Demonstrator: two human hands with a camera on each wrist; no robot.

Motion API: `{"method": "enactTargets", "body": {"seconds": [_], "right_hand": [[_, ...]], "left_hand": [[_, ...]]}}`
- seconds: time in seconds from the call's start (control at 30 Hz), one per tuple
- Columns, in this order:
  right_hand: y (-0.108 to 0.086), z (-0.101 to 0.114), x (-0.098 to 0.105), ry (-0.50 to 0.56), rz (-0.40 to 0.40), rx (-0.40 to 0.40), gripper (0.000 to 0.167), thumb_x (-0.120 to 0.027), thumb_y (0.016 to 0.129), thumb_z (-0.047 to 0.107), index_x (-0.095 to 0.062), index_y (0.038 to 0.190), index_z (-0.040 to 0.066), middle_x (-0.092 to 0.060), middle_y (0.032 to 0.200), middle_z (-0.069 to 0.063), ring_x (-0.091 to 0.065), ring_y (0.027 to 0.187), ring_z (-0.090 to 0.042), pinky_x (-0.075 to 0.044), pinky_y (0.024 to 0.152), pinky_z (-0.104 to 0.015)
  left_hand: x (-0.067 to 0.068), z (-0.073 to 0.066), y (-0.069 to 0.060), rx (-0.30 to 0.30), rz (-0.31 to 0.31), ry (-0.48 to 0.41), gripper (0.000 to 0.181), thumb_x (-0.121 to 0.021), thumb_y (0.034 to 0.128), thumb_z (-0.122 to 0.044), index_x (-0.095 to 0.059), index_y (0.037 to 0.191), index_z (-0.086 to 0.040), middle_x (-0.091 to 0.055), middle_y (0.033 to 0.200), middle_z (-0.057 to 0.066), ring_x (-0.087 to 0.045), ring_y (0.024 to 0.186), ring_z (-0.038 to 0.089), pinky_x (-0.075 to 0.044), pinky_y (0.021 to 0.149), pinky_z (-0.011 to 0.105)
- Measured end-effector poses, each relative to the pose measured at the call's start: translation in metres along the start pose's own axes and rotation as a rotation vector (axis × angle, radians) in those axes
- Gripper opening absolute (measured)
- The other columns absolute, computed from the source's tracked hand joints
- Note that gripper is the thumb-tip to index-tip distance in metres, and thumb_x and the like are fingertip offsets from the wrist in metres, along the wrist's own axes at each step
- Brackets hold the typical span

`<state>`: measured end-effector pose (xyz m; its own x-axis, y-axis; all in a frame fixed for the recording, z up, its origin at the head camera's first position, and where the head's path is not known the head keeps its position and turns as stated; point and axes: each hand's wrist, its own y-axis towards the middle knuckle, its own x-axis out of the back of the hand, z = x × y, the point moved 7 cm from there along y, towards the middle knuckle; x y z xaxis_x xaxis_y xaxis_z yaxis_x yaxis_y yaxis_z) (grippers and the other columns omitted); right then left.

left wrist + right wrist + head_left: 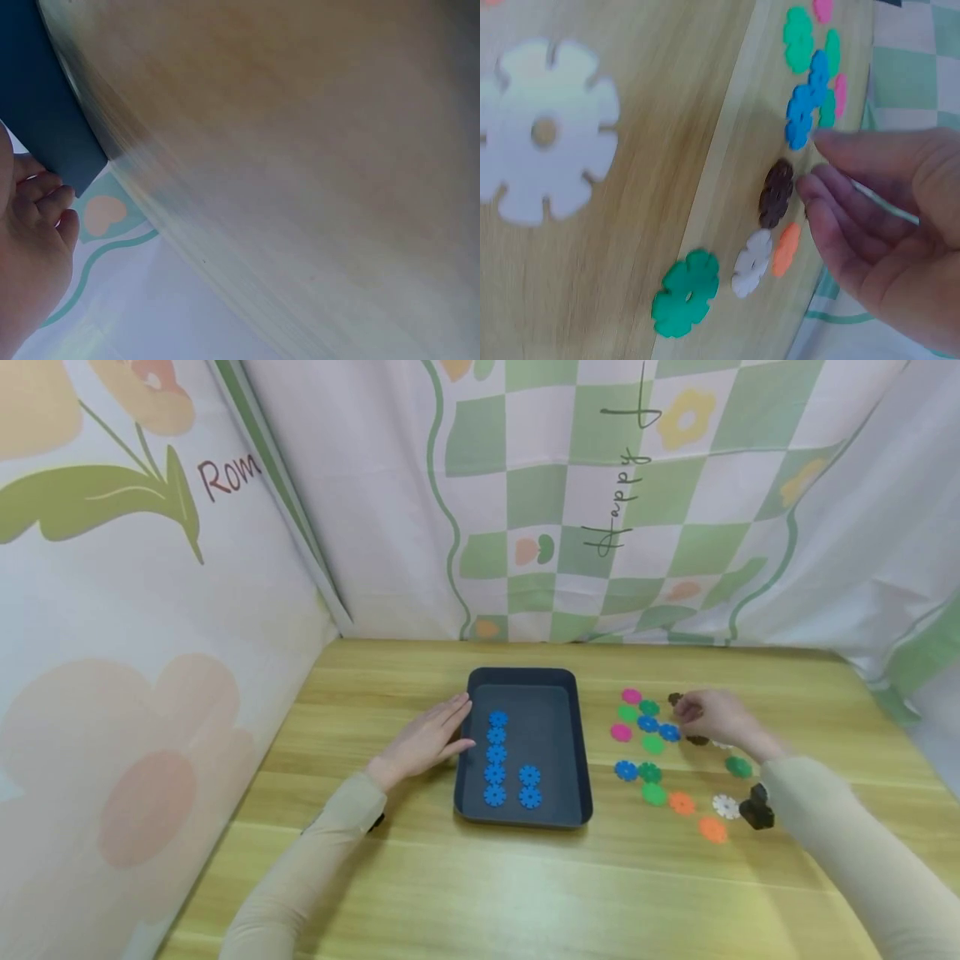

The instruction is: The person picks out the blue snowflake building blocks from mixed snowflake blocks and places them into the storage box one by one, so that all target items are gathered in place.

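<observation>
A dark rectangular tray (522,819) stands in the middle of the table, with several blue snowflake discs (497,753) in two columns inside it. My left hand (423,739) rests against the tray's left wall, fingers extended along it and thumb over the rim. To the right, my right hand (716,718) hovers low among loose discs, fingers loosely bent. Its thumb is close to a blue disc (799,116); whether they touch is unclear. No disc shows between the fingers in the right wrist view. A brown disc (777,193) lies just below the fingertips.
Pink (621,732), green (654,793), orange (713,830) and white discs (726,807) lie scattered right of the tray. A black object (757,808) is at the right forearm. Printed curtains (390,527) border the table's back and left.
</observation>
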<state>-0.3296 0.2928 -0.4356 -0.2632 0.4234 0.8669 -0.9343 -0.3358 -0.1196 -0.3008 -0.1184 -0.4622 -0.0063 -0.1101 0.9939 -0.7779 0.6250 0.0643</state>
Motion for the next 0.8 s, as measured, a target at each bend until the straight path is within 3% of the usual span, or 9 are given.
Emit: {"method": "enactTargets", "body": {"seconds": [0.4,0.8], "right_hand": [[0.007,-0.006,-0.009,-0.026,0.100,0.019,0.029,-0.075,0.084,0.010,-0.068,0.106,-0.007,-0.071,0.098,-0.019,-0.067,0.088,-0.027,-0.060,0.077,-0.043],[0.011,-0.007,-0.010,-0.053,0.107,0.015,0.023,-0.077,0.082,0.010,-0.070,0.099,-0.004,-0.070,0.091,-0.014,-0.063,0.083,-0.021,-0.057,0.072,-0.037]], "left_hand": [[-0.001,0.001,0.000,0.009,0.012,-0.001,0.072,-0.041,0.1038,-0.051,-0.026,0.157,-0.004,-0.023,0.165,0.013,-0.026,0.153,0.026,-0.026,0.126,0.040],[0.001,0.000,0.000,0.006,0.010,-0.006,0.072,-0.042,0.1038,-0.049,-0.026,0.156,-0.003,-0.024,0.165,0.014,-0.026,0.153,0.027,-0.027,0.126,0.042]]}}
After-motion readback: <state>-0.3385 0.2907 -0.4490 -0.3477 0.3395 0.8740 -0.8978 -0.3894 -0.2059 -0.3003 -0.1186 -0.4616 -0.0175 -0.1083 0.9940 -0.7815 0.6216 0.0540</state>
